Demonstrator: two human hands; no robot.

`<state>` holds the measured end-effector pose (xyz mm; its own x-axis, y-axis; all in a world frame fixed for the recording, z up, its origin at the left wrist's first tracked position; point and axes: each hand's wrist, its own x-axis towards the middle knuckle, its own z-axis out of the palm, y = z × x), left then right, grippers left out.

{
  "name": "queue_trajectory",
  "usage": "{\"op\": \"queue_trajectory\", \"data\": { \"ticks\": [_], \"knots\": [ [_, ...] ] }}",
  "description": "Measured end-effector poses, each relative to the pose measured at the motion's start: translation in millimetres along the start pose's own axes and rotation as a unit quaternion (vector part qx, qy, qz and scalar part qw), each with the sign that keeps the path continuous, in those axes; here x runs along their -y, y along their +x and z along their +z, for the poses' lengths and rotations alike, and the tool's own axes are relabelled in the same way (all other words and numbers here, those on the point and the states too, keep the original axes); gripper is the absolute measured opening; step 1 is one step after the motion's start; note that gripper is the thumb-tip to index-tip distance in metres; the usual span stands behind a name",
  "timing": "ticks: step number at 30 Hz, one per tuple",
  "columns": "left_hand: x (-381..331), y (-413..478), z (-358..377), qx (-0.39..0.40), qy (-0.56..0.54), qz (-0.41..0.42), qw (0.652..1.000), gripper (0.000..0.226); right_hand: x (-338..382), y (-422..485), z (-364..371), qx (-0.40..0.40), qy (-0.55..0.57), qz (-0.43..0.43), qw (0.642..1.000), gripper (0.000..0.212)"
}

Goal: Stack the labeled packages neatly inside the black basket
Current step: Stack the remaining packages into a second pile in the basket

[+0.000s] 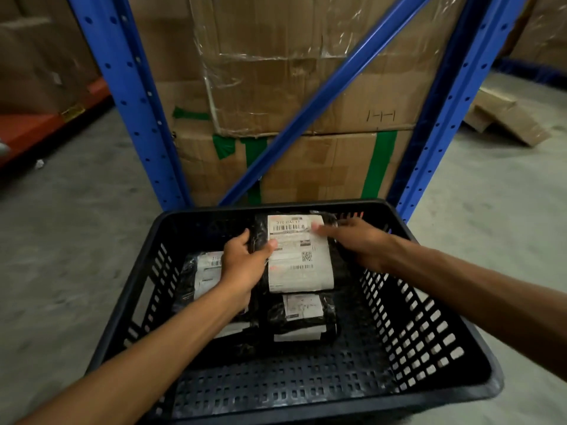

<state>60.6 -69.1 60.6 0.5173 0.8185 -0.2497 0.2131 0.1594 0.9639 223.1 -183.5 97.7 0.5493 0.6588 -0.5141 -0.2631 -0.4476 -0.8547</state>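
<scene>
A black perforated basket [429, 332] stands on the floor in front of me. Inside it, a black package with a large white shipping label [299, 259] lies toward the far wall. My left hand [242, 262] grips its left edge, thumb on the label. My right hand [352, 240] is blurred; its fingers lie on the label's upper right corner. A second labeled package [204, 277] sits at the left, partly under my left wrist. A third, smaller labeled package [302, 317] lies just nearer than the big one.
A blue metal rack [135, 96] with a diagonal brace stands right behind the basket, holding taped cardboard boxes [276, 87]. Flattened cardboard [506, 118] lies on the concrete floor at the right. An orange shelf beam [46, 124] runs along the left.
</scene>
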Motion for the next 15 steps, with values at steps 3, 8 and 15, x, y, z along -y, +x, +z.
{"op": "queue_trajectory", "data": {
  "ticks": [3, 8, 15],
  "knots": [
    [8.3, 12.9, 8.9, -0.002, 0.123, -0.001, 0.992, 0.076, -19.6, 7.8, -0.1, -0.018, 0.004, 0.01, 1.0, 0.036],
    [30.7, 19.5, 26.8, 0.014, 0.305, -0.036, 0.952, 0.059, -50.6, 28.3, 3.6, -0.012, -0.097, -0.017, 0.995, 0.02],
    [30.1, 15.8, 39.9, -0.013, 0.469, -0.006, 0.883, 0.073, -63.8, 37.8, 4.3, 0.063, -0.154, -0.012, 0.986, 0.026]
  ]
}}
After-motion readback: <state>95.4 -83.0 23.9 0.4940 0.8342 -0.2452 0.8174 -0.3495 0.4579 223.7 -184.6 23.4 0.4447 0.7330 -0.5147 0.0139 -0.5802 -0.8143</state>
